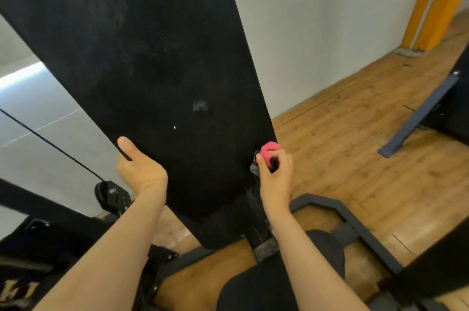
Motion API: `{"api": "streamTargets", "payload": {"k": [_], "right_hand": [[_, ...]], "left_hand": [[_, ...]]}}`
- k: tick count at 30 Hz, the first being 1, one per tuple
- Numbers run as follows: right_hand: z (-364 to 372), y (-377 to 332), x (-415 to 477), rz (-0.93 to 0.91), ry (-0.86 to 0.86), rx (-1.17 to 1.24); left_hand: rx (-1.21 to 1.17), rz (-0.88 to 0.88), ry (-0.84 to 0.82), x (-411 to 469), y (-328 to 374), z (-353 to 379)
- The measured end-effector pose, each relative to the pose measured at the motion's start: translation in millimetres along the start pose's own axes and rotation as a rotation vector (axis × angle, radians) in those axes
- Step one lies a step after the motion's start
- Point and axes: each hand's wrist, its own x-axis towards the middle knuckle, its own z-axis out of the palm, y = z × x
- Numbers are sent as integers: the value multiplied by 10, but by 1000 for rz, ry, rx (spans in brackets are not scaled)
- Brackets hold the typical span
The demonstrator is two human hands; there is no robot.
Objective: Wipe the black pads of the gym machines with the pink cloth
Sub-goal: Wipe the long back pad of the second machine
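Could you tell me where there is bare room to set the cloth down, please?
Bare wooden plank floor lies right of the long black pad, between the white wall and grey steel base frame. Left, by the black pulley, it is crowded.

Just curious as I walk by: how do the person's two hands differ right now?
The left hand holds the left edge of the large black flat pad, thumb on its face; the right hand sits at the pad's right edge. The left hand holds no cloth; the right hand pinches a bunched pink cloth. Both are bare and at the pad's lower part.
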Motion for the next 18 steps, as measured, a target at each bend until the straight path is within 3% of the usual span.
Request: {"api": "streamTargets", "payload": {"k": [4, 7, 13, 18], "right_hand": [[54, 420, -313, 126, 50, -34], [11, 497, -369, 149, -12, -55], [-164, 82, 73, 103, 108, 151], [-121, -49, 324, 55, 38, 116]], "left_hand": [[-4, 3, 23, 11, -9, 23], [4, 18, 31, 5, 18, 11], [-16, 4, 37, 7, 0, 27], [-17, -5, 50, -32, 9, 55]]}}
